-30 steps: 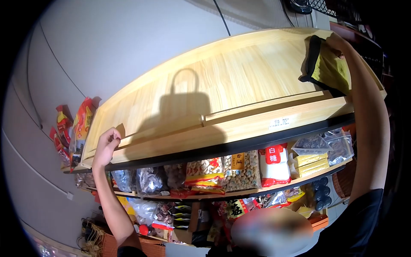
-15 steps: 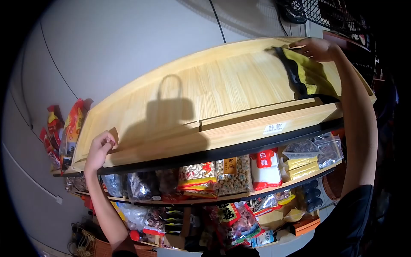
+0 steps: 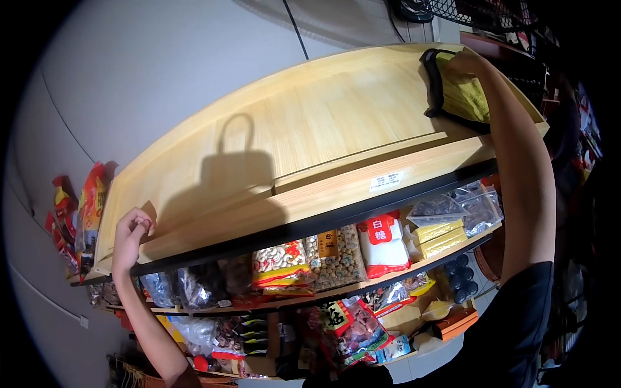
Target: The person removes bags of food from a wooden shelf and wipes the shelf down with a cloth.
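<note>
the left hand (image 3: 132, 238) is curled nearly closed over the front edge of the wooden tray (image 3: 336, 123), near its left end. the right hand (image 3: 464, 63) presses the yellow cloth (image 3: 463, 97) in the far right corner, close to the back rim; how tightly its fingers grip, i cannot tell. bare boards spread between the hands, bounded by raised rims. packaged food (image 3: 278, 265) sits below the front edge.
</note>
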Demonstrator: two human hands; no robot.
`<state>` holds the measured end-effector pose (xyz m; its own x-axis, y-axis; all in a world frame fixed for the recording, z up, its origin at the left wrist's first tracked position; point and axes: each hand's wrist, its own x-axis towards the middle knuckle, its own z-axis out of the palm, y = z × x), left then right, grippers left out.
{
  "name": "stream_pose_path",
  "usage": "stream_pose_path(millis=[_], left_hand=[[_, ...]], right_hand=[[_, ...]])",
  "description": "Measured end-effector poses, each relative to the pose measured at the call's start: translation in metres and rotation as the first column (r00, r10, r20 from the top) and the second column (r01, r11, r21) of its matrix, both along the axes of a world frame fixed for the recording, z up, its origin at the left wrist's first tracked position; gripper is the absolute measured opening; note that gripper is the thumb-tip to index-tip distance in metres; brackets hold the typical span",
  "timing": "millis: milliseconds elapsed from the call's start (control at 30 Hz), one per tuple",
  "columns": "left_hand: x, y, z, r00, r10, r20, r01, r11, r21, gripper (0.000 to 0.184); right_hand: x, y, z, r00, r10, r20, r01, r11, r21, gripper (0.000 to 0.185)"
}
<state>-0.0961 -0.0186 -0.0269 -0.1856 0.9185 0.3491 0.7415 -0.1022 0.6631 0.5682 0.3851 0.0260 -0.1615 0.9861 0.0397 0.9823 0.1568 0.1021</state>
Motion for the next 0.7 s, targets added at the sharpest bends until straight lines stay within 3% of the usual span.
stream_pose_path(millis=[100,133,167,200,233,267,300,367,500,600,700], left_hand=[[0.002,0.000,0.002,1.000,0.014,0.004,-0.014,1.000,-0.017,0.008],[0.002,0.000,0.002,1.000,0.019,0.001,-0.019,1.000,-0.022,0.009],[0.003,-0.001,0.003,1.000,0.017,0.000,-0.017,1.000,-0.022,0.009],[0.004,-0.001,0.003,0.999,0.030,-0.010,-0.030,0.999,-0.024,0.009],[0.006,-0.001,0.003,0.999,0.044,-0.017,-0.045,0.999,-0.025,0.009],[0.005,-0.001,0.001,0.999,0.043,-0.013,-0.043,0.999,-0.025,0.009],[0.003,-0.001,0.001,0.999,0.049,-0.007,-0.050,0.998,-0.025,0.009],[0.003,-0.001,0.001,0.999,0.051,-0.005,-0.052,0.998,-0.034,0.010],[0.001,0.000,0.002,0.998,0.056,0.009,-0.055,0.998,-0.039,0.010],[0.001,-0.001,0.001,0.998,0.063,-0.013,-0.064,0.998,-0.025,0.011],[-0.007,0.000,-0.001,0.996,0.072,-0.050,-0.072,0.997,0.006,0.012]], right_hand=[[-0.005,-0.003,-0.002,0.992,-0.010,0.124,0.014,1.000,-0.026,0.033],[-0.008,-0.002,-0.003,0.987,-0.005,-0.163,-0.019,0.990,-0.142,0.036],[-0.011,-0.002,-0.003,0.899,-0.032,-0.436,-0.083,0.967,-0.241,0.041],[-0.013,-0.003,-0.006,0.899,-0.034,-0.437,-0.080,0.968,-0.240,0.041],[-0.034,-0.025,-0.005,0.696,0.075,-0.714,-0.282,0.943,-0.176,0.044],[-0.049,-0.041,-0.001,0.401,0.148,-0.904,-0.448,0.893,-0.052,0.048],[-0.054,-0.048,0.007,0.402,0.147,-0.904,-0.446,0.894,-0.053,0.048],[-0.052,-0.056,0.012,0.457,-0.042,-0.889,-0.494,0.819,-0.292,0.054],[-0.034,-0.062,0.008,0.511,-0.019,-0.859,-0.331,0.918,-0.218,0.051],[-0.028,-0.049,0.009,0.472,-0.028,-0.881,-0.303,0.933,-0.192,0.048],[-0.041,-0.056,0.017,0.410,0.020,-0.912,-0.423,0.890,-0.171,0.047]])
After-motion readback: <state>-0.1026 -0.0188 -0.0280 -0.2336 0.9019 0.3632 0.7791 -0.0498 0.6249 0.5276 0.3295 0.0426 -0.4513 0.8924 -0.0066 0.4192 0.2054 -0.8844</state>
